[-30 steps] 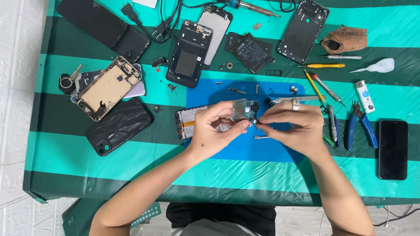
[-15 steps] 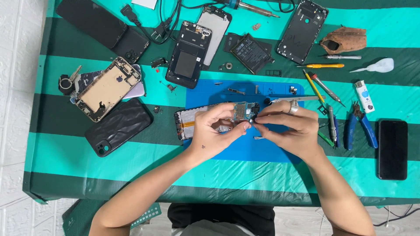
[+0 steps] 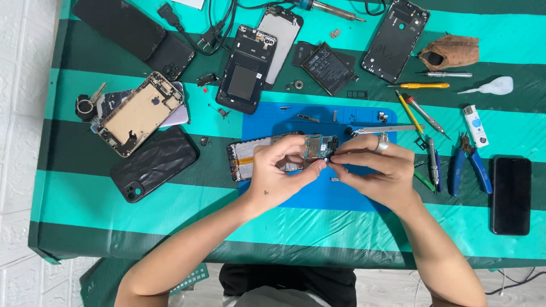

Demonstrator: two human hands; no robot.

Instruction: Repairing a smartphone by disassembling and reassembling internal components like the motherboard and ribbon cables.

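Note:
My left hand (image 3: pixel 278 173) and my right hand (image 3: pixel 378 170) meet over a blue work mat (image 3: pixel 318 193) in the middle of the table. Between their fingertips they hold a small phone circuit board (image 3: pixel 319 146), raised a little above the mat. A ring sits on a finger of my right hand. Under my left hand lies an opened phone frame (image 3: pixel 244 159) with its inside facing up, partly hidden by the fingers. Metal tweezers (image 3: pixel 387 129) lie on the mat just beyond my right hand.
Opened phones and back covers lie at the left (image 3: pixel 139 113) and top (image 3: pixel 247 68). A battery (image 3: pixel 327 67) lies at top centre, screwdrivers (image 3: pixel 421 85) and blue pliers (image 3: pixel 469 165) at right, a black phone (image 3: pixel 511 195) at far right. A green striped cloth (image 3: pixel 114 199) covers the table.
Both hands stay over the blue mat with the circuit board; the fingers shifted only slightly.

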